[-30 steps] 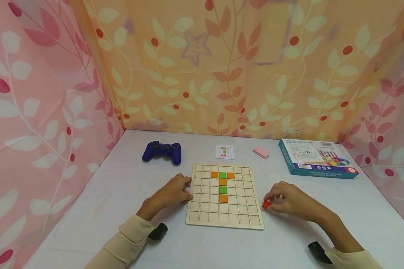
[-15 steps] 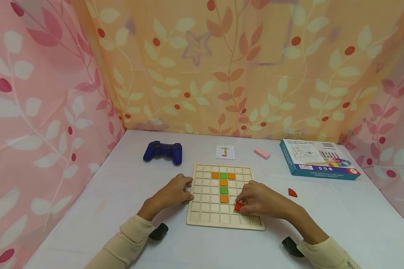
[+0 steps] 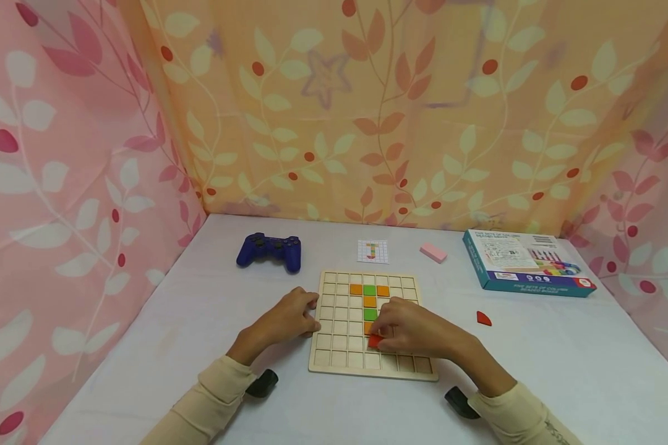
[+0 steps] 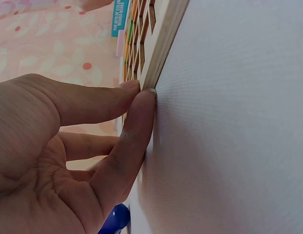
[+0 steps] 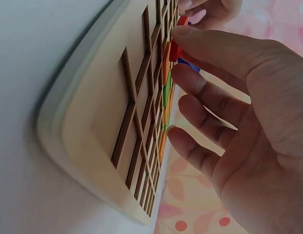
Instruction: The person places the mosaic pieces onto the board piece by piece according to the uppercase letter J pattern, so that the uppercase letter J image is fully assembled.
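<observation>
A wooden grid board lies on the white table, with orange tiles and green tiles set in a T-like pattern. At its left edge, my left hand pinches the rim between thumb and finger, seen close in the left wrist view. My right hand holds a red tile between thumb and fingers, over the cell just below the lowest orange tile. In the right wrist view that red tile is tilted, close over the board. A second red piece, with a rounded side, rests on the table to the right.
Behind the board lies a small pattern card showing a coloured shape on a grid. Beside it is a pink block. A blue game controller sits at back left, a flat teal-edged box at back right. Patterned curtains surround the table.
My right hand has carried the red tile leftward from beside the board to the cell under the orange tile. The second red piece has come into sight. My left hand stays at the rim.
</observation>
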`<state>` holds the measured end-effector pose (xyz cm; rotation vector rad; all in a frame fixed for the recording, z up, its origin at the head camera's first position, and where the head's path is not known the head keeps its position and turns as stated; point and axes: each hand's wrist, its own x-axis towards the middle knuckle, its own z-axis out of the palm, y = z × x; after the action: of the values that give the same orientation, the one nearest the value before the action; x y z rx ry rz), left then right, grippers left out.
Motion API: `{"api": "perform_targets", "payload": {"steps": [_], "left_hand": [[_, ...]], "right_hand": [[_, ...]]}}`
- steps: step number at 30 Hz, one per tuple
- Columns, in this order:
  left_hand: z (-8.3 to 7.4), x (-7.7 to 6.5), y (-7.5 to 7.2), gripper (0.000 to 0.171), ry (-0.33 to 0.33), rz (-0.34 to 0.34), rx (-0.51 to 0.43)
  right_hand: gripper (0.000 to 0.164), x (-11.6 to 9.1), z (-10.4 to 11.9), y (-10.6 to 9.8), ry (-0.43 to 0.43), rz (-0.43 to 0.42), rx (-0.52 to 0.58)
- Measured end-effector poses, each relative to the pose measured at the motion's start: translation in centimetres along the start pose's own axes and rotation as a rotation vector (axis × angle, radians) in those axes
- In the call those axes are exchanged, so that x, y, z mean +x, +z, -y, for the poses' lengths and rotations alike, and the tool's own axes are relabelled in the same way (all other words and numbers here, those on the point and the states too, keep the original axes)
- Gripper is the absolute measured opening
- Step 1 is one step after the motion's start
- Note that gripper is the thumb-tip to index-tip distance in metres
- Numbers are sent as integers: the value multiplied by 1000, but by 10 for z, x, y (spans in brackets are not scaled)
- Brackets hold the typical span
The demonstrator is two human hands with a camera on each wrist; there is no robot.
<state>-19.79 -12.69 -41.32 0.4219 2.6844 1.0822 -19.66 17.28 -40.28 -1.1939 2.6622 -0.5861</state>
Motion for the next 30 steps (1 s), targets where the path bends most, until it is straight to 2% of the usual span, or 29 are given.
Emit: {"api": "perform_targets", "payload": {"steps": [7,21,25,30], "left_hand": [[1,0,0,42,1,4,-6],[2,1,2,57,-15,0,-14],[2,2,3,52,-17,0,-12],[4,2,3,51,-12,-1,-20]], "right_hand": [[20,3,4,0,15,20,-8],[16,6,7,3,26,15,8],[15,-1,5,-1,64,-5,18],[18,-19,-11,-10,128,-35,80]]}}
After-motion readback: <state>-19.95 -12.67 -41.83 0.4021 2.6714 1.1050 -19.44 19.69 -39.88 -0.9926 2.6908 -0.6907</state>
